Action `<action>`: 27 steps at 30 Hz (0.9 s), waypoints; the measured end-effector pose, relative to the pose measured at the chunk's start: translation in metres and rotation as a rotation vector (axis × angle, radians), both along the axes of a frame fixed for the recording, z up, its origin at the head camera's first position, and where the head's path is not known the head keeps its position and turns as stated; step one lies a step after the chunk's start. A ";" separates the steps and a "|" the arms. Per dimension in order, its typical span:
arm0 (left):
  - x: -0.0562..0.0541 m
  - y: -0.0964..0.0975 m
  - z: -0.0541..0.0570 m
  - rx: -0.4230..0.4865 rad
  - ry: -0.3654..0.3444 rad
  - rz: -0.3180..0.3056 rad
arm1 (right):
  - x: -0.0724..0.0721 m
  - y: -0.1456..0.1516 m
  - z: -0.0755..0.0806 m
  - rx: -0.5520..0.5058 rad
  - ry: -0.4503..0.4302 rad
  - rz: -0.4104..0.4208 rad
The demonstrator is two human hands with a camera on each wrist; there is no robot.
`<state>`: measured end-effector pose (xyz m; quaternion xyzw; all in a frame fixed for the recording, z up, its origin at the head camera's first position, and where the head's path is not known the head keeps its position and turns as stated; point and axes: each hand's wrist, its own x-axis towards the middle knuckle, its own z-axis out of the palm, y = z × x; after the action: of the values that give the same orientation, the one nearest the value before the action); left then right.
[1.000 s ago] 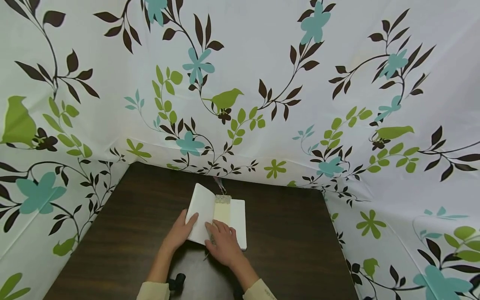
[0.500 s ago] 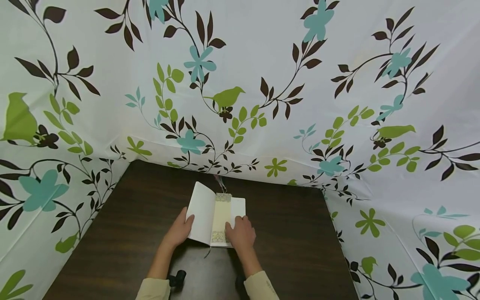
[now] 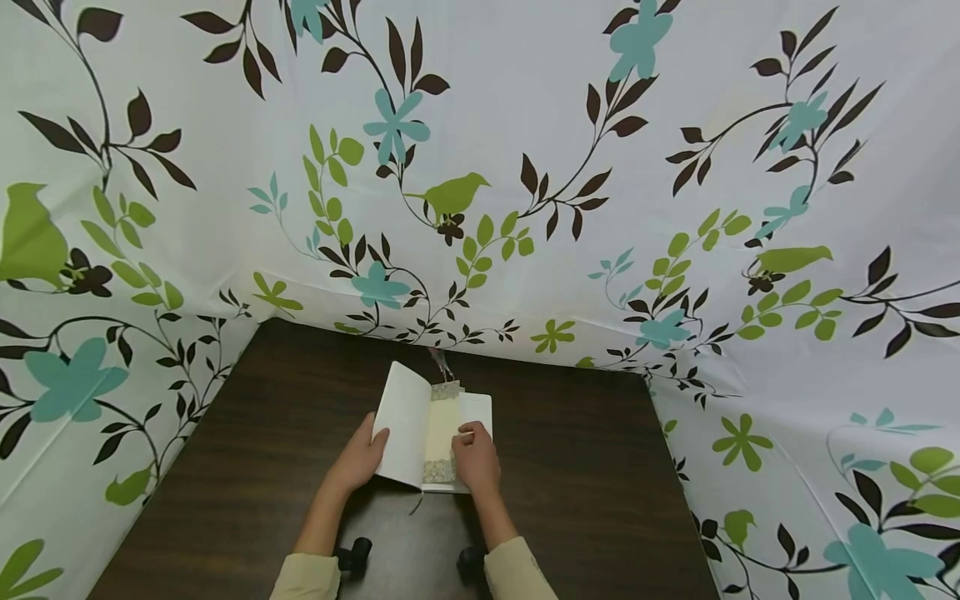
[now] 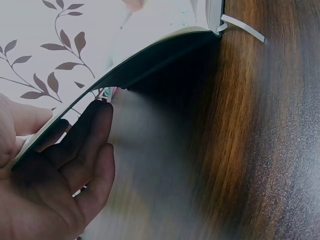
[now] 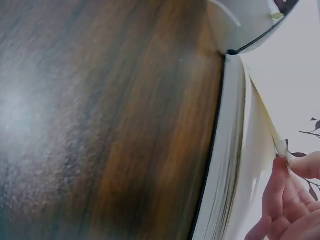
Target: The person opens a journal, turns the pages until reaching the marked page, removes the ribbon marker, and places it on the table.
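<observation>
An open notebook with white pages [image 3: 401,425] and a dark cover [image 4: 165,57] lies on the table, its left side tilted up. My left hand [image 3: 360,454] holds that raised side by its outer edge, thumb on the page and fingers [image 4: 102,122] behind the cover. Along the inner fold lies a cream bookmark [image 3: 441,429] with patterned bands at both ends and strings at the top. My right hand [image 3: 476,458] pinches the bookmark's right edge between thumb and fingers. That edge stands raised off the page in the right wrist view.
A thin ribbon [image 4: 245,27] hangs from the notebook's spine over the dark wooden table [image 3: 585,483]. Behind and beside the table rises a white curtain [image 3: 495,100] printed with leaves, flowers and birds. Black wrist mounts [image 3: 360,554] sit by the sleeves.
My right hand has shifted right from the inner fold to the bookmark's right side, uncovering its lower band, and now pinches its edge. The left hand has kept its hold.
</observation>
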<state>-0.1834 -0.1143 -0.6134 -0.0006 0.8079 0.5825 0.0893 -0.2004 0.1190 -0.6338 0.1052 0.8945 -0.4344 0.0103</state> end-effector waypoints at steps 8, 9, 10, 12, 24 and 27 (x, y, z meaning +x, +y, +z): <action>0.000 -0.002 -0.002 0.036 -0.012 -0.004 | -0.009 0.020 0.003 -0.338 0.043 0.033; 0.000 -0.002 -0.003 0.034 -0.013 -0.007 | -0.009 0.024 0.005 -0.349 0.049 0.022; 0.000 -0.002 -0.003 0.033 -0.015 -0.007 | -0.009 0.029 0.006 -0.355 0.054 0.006; 0.000 -0.002 -0.004 0.040 -0.017 -0.006 | -0.011 0.040 0.007 -0.362 0.060 -0.033; -0.001 0.001 -0.006 0.027 -0.011 0.017 | -0.011 0.127 0.002 -0.310 0.028 -0.167; 0.000 0.000 -0.007 0.033 -0.024 0.017 | -0.009 0.134 -0.003 -0.286 0.001 -0.174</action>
<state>-0.1838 -0.1142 -0.6207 -0.0129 0.7971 0.5964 0.0942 -0.2089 0.2532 -0.6365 0.1795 0.8110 -0.5567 -0.0131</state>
